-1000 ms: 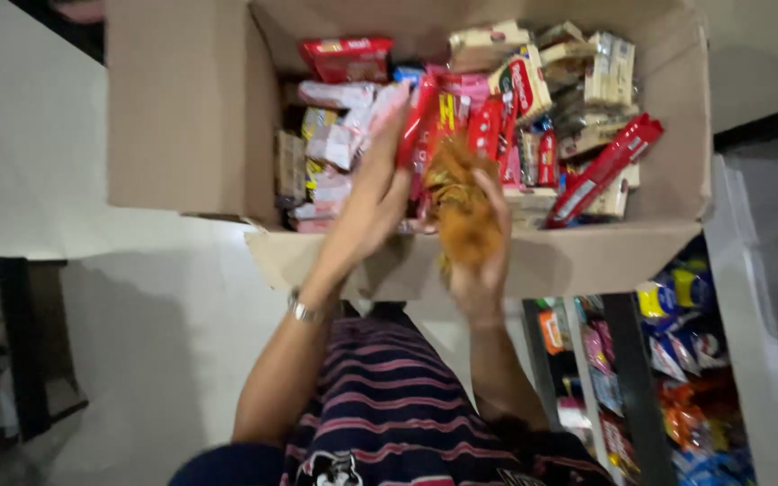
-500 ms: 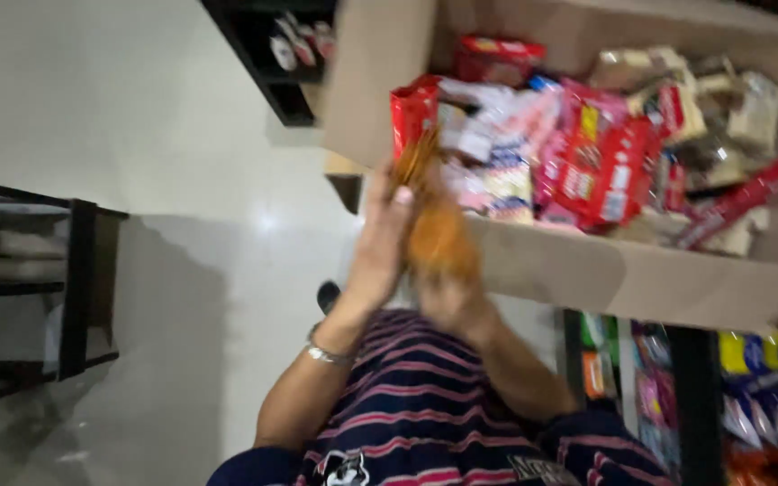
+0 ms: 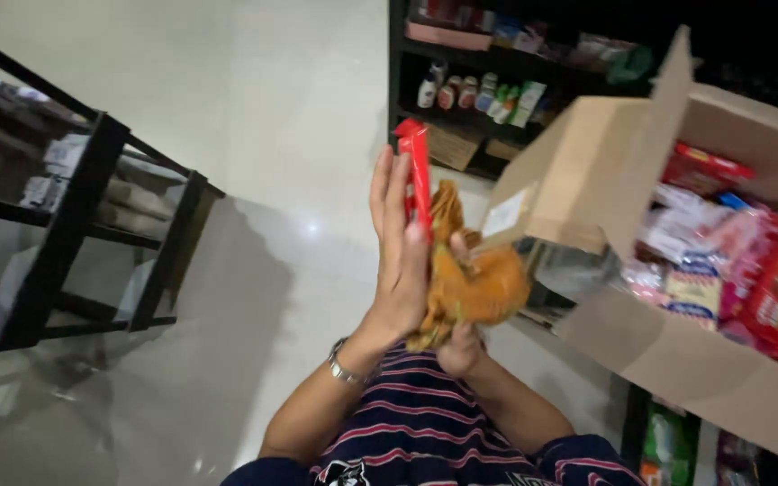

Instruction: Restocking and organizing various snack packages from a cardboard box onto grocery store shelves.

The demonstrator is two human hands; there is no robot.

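White shiny floor [image 3: 254, 135] lies under us. Our left hand [image 3: 400, 261] presses flat on a red packet [image 3: 419, 175]. Our right hand [image 3: 459, 346] holds the orange snack bags [image 3: 474, 279] tight. At 3 o'clock sits a cardboard box [image 3: 677, 360] full of snacks.

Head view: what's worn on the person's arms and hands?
Both forearms are bare, with no gloves. The left hand has a silver metal wristband at the wrist. The right hand shows nothing worn. Short sleeves belong to a dark navy shirt with pink stripes.
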